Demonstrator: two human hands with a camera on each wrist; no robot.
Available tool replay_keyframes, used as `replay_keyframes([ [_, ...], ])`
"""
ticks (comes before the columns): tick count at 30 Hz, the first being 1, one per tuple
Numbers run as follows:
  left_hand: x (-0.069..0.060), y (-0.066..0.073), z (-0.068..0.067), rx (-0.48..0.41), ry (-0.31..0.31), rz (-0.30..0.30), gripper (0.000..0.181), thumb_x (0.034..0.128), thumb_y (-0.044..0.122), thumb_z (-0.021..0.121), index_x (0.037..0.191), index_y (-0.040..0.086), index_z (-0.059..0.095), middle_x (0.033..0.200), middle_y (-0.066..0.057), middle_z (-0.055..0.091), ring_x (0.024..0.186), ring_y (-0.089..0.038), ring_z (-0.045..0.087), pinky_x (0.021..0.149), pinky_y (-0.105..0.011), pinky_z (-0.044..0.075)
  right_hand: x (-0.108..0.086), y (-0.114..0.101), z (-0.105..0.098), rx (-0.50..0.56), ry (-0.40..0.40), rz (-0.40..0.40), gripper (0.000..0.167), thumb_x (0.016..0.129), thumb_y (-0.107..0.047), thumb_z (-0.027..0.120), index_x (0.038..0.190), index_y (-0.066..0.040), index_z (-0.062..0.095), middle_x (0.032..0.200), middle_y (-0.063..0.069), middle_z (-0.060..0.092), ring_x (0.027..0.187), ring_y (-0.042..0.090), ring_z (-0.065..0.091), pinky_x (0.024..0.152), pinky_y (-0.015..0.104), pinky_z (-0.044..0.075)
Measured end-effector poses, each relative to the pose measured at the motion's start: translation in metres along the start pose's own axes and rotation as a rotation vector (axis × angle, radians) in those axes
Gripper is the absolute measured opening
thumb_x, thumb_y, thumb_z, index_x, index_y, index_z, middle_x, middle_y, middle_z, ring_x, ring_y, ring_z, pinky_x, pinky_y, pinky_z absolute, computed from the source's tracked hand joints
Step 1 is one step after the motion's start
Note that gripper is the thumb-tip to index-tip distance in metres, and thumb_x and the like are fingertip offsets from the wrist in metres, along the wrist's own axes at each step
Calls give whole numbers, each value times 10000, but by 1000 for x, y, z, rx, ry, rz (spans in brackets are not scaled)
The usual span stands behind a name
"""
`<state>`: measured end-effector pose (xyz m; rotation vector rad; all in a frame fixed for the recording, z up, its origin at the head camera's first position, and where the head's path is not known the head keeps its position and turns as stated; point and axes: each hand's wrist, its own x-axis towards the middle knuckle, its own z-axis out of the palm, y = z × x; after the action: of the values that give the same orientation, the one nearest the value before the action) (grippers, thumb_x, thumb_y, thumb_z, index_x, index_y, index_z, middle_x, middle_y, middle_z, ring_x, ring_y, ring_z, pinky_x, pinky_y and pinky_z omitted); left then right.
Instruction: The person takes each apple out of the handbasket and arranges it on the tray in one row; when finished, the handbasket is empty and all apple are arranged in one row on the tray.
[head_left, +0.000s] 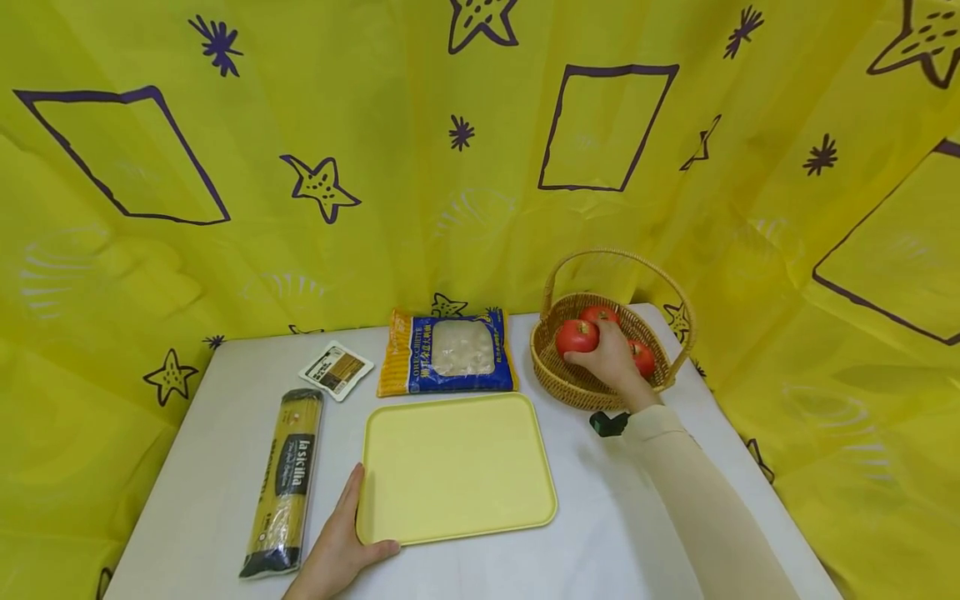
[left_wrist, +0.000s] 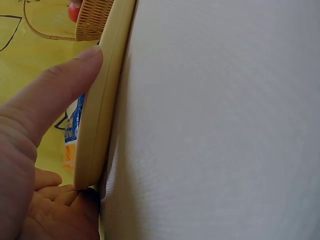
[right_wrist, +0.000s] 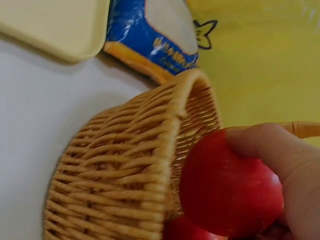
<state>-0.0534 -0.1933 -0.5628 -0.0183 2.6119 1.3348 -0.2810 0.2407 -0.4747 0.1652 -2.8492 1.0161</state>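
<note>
My right hand (head_left: 613,360) grips a red apple (head_left: 576,337) over the wicker basket (head_left: 557,385) at the back right, the thumb lying on the apple's skin in the right wrist view. Two more red apples, one on the right (head_left: 642,358) and one behind (head_left: 600,314), lie in the basket, partly hidden by the hand. At the near left corner of a pale yellow tray (head_left: 457,471), my left hand (head_left: 341,537) touches the rim. Its thumb (left_wrist: 75,72) lies straight along the front edge, the fingers along the left side. The tray's surface is bare.
Behind the tray lies a blue and orange orecchiette bag (head_left: 450,354). A spaghetti pack (head_left: 285,483) and a small white packet (head_left: 336,370) are on the left. The basket's tall handle (head_left: 622,253) arches over it. Yellow patterned curtain (head_left: 405,167) surrounds the white table (head_left: 187,467).
</note>
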Motion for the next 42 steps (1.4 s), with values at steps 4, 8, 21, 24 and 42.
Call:
replay_keyframes([
  [4,0,1,0,-8,-3,-2,1388,591,419,924,1550,-7,17,1598,-227,55,1432,-400,132,1126,-516,143,-1,-12,-5,43,37,-38,838,755,-279,822,1387,82,406,1345,277,434,1191,448,454,986,595,379],
  [8,1,0,0,-10,-6,-7,1388,590,417,924,1554,5,14,1602,-216,52,1436,-388,128,1124,-506,143,-4,-31,-10,73,39,-59,840,759,-304,821,1401,54,413,1353,253,455,1188,424,467,972,582,400],
  [21,0,-1,1,-20,0,-9,1387,587,422,925,1551,-6,24,1595,-233,60,1430,-407,132,1131,-520,155,-20,-92,4,313,-22,-225,810,753,-236,860,1400,15,443,1354,165,469,1235,320,489,1021,470,420],
  [24,0,-2,1,-18,1,-8,1388,586,427,923,1552,-3,23,1598,-226,59,1432,-399,131,1133,-510,156,-25,-104,12,398,-58,-269,796,742,-179,868,1388,27,452,1329,155,480,1240,297,496,1026,424,421],
  [42,-1,-3,0,-44,30,22,1363,597,406,920,1555,1,40,1604,-195,75,1442,-350,125,1137,-479,142,-61,-149,82,424,-301,-439,771,726,-172,858,1385,-41,481,1352,99,492,1162,224,558,940,326,488],
])
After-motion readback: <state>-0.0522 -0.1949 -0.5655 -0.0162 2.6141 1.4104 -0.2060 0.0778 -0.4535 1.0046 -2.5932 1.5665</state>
